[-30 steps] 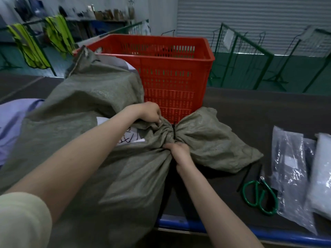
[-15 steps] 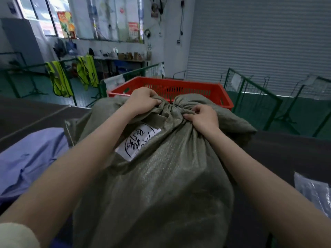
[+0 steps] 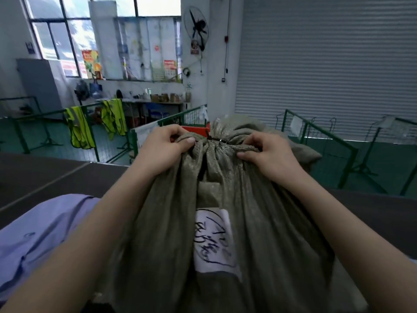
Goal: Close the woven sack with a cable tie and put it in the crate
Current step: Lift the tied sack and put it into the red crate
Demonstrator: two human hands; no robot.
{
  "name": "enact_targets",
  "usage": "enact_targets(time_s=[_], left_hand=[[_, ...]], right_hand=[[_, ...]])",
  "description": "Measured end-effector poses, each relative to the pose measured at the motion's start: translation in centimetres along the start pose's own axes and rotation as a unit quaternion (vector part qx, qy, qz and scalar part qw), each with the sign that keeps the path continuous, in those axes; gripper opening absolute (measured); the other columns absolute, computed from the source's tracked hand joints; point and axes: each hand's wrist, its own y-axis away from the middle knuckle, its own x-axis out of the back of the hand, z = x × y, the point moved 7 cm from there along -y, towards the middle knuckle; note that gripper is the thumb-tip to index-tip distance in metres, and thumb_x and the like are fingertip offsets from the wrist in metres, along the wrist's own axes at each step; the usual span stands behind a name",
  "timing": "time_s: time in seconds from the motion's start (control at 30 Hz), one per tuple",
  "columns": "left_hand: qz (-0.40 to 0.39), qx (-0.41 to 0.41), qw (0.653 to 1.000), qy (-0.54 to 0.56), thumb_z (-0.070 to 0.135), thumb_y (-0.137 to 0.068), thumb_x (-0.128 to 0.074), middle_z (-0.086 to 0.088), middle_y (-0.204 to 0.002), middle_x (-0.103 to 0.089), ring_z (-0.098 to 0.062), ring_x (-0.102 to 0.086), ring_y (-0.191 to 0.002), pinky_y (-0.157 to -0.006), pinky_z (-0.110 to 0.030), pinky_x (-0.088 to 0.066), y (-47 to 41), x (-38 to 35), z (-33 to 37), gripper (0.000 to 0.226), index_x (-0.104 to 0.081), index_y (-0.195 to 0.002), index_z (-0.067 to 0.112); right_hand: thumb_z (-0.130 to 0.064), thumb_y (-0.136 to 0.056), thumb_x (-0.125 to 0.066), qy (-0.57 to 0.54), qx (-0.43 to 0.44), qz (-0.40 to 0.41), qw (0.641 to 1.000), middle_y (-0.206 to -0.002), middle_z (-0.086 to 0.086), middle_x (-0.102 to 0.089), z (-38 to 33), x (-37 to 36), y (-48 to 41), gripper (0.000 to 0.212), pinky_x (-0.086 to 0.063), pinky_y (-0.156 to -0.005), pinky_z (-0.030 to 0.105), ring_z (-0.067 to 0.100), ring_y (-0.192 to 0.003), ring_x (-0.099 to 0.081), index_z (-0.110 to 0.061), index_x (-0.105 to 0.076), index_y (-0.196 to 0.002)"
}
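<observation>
Both hands [image 3: 162, 150] [image 3: 268, 157] grip tied sack [image 3: 171, 233] — seemingly lifted

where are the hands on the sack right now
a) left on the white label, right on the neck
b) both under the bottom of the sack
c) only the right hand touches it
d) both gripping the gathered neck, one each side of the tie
d: the left hand and right hand each pinch the bunched fabric of the sack on either side of the black cable tie; the label lies untouched lower down.
</observation>
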Motion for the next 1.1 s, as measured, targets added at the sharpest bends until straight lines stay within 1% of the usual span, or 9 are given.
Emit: enact_targets(time_s=[0.3,0.47,0.53,0.6,0.73,0.83,0.93,1.0,1.1], left_hand=[[-0.039,0.071,0.996,0.025,0.018,-0.088,-0.060,-0.007,-0.102,-0.063,-0.027,-0.058,-0.107,-0.083,-0.027,-0.040,1.4,-5.3,-5.5,0.021,-0.062,-0.106,0.008],[-0.283,0.147,0.947,0.024,0.085,-0.048,-0.053,0.015,-0.112,-0.054,-0.002,-0.054,-0.102,-0.080,-0.019,-0.041,5.3,-4.6,-7.3,0.086,-0.043,-0.119,0.037],[-0.320,0.150,0.935,0.020,0.078,-0.054,-0.060,0.018,-0.105,-0.058,0.000,-0.056,-0.096,-0.073,-0.014,-0.042,7.0,-4.7,-7.6,0.067,-0.049,-0.107,0.039],[-0.269,0.143,0.953,-0.007,0.044,-0.083,-0.060,0.008,-0.098,-0.065,-0.013,-0.061,-0.095,-0.073,-0.018,-0.046,7.1,-5.6,-8.4,0.023,-0.059,-0.101,0.029],[-0.125,0.166,0.975,-0.079,0.025,-0.091,-0.052,-0.013,-0.107,-0.068,-0.030,-0.060,-0.104,-0.090,-0.039,-0.046,7.1,-6.0,-10.7,0.021,-0.067,-0.103,0.015],[-0.076,0.193,0.974,-0.089,0.025,-0.092,-0.048,-0.015,-0.116,-0.066,-0.033,-0.057,-0.109,-0.093,-0.042,-0.045,7.2,-5.5,-12.0,0.025,-0.064,-0.110,0.017],[-0.052,0.189,0.979,-0.061,0.021,-0.093,-0.047,-0.018,-0.116,-0.065,-0.034,-0.056,-0.108,-0.091,-0.041,-0.043,7.2,-5.5,-12.2,0.026,-0.063,-0.110,0.010],[-0.049,0.187,0.981,-0.030,0.017,-0.093,-0.046,-0.021,-0.113,-0.065,-0.034,-0.056,-0.107,-0.088,-0.039,-0.041,7.4,-5.7,-12.0,0.025,-0.063,-0.108,0.005],[-0.026,0.179,0.983,0.019,0.015,-0.093,-0.046,-0.019,-0.111,-0.065,-0.033,-0.057,-0.107,-0.086,-0.038,-0.040,7.6,-5.7,-11.2,0.019,-0.064,-0.099,0.011]], right_hand=[[-0.047,-0.082,-0.058,0.160,-0.090,0.002,0.983,-0.110,-0.001,-0.068,5.5,-1.0,4.1,0.034,-0.047,-0.086,0.037,0.022,-0.104,-0.060,-0.023,-0.063,-0.106],[-0.054,-0.085,-0.051,0.219,-0.111,0.012,0.969,-0.100,0.003,-0.071,6.6,-0.5,5.2,0.038,-0.043,-0.079,0.038,0.026,-0.100,-0.062,-0.020,-0.064,-0.096],[-0.056,-0.085,-0.049,0.218,-0.119,0.006,0.969,-0.098,0.006,-0.072,7.0,-0.9,5.4,0.041,-0.040,-0.070,0.034,0.028,-0.098,-0.063,-0.018,-0.065,-0.092],[-0.057,-0.084,-0.049,0.225,-0.121,-0.001,0.967,-0.098,0.009,-0.072,7.1,-1.1,5.5,0.043,-0.038,-0.067,0.032,0.029,-0.098,-0.063,-0.018,-0.066,-0.090],[-0.059,-0.079,-0.055,0.195,-0.138,-0.037,0.970,-0.088,0.007,-0.067,7.6,-0.8,5.8,0.040,-0.040,-0.064,0.031,0.030,-0.095,-0.063,-0.020,-0.059,-0.081],[-0.055,-0.080,-0.057,0.114,-0.111,-0.161,0.974,-0.120,0.006,-0.063,7.2,-1.7,6.6,0.053,-0.043,-0.086,0.031,0.023,-0.112,-0.056,-0.019,-0.060,-0.118],[-0.057,-0.081,-0.053,0.110,-0.137,-0.308,0.935,-0.150,0.005,-0.035,6.9,-2.2,8.7,0.078,-0.028,-0.112,0.033,0.022,-0.136,-0.035,-0.020,-0.028,-0.146],[-0.059,-0.082,-0.051,0.200,-0.157,-0.259,0.932,-0.147,0.006,-0.039,7.6,-1.6,9.4,0.075,-0.029,-0.112,0.042,0.024,-0.134,-0.037,-0.019,-0.033,-0.143],[-0.037,-0.090,-0.051,0.229,-0.134,-0.030,0.964,-0.113,0.007,-0.064,6.7,-0.4,10.0,0.028,-0.038,-0.089,0.037,0.028,-0.108,-0.057,-0.018,-0.059,-0.108]])
